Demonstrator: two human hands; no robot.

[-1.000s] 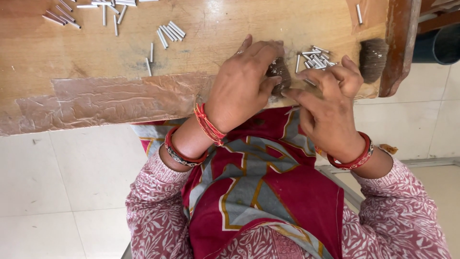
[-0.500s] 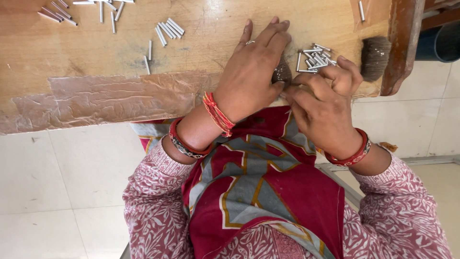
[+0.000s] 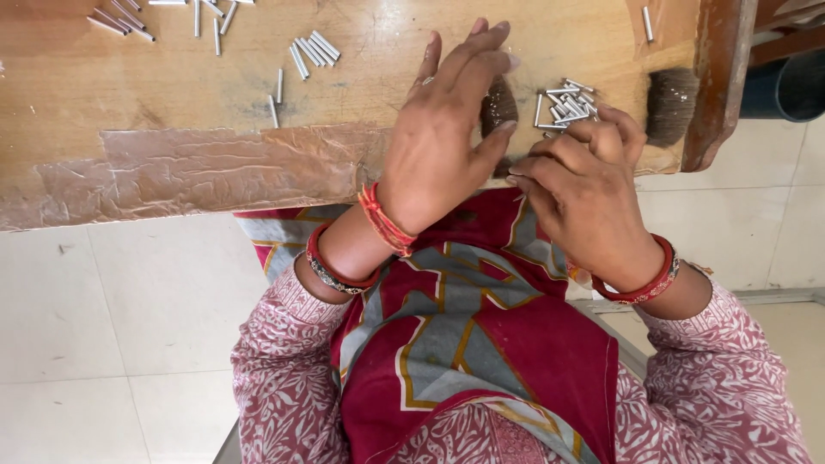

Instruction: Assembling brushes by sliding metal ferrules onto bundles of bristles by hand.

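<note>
My left hand (image 3: 438, 137) is raised over the near edge of the wooden table (image 3: 172, 94), fingers straight and slightly apart, holding nothing that shows. Just behind its fingertips a small dark round object (image 3: 501, 105) sits on the table. My right hand (image 3: 584, 185) is beside it, fingers curled inward with the tips together. Whatever lies between them is hidden. A small pile of short metal pins (image 3: 563, 105) lies right above the right knuckles. Both wrists wear red bangles.
More metal pins lie in loose groups at the table's middle (image 3: 311, 50) and far left (image 3: 120, 19). Brown tape (image 3: 215, 167) covers the table's front edge. A dark bristly pad (image 3: 670, 103) sits by a wooden post (image 3: 720, 77). Pale floor tiles lie below.
My left hand has opened and lifted, its fingers straightening off the dark round object. My right hand has drawn slightly down and toward me, still curled.
</note>
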